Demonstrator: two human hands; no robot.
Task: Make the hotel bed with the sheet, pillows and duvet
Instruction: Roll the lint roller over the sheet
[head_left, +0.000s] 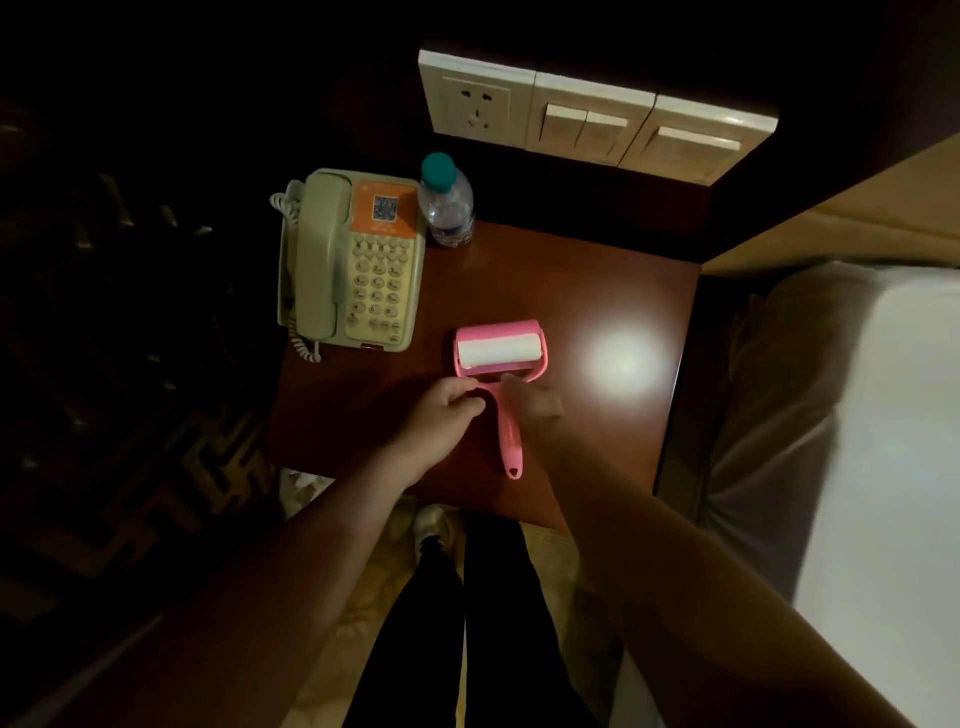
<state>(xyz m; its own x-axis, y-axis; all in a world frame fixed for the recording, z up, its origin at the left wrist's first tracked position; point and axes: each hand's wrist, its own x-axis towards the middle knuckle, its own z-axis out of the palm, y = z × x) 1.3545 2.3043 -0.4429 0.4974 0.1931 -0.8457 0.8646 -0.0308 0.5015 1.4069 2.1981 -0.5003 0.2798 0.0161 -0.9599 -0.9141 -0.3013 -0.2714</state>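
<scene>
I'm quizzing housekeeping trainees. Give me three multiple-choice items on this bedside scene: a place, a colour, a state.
1. The water bottle stands: A on the bed; B on the nightstand beside the telephone; C on the floor.
2. The frame of the lint roller is: A blue; B green; C pink.
3. The handset: A rests on its cradle; B is lifted; C dangles.
Key: B, it stands by the phone's far corner; C, frame and handle are pink; A, it lies along the phone's left side.

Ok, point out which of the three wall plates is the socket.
The leftmost plate, above the water bottle: it has plug holes; the middle plate and the right plate carry rocker switches.
</scene>
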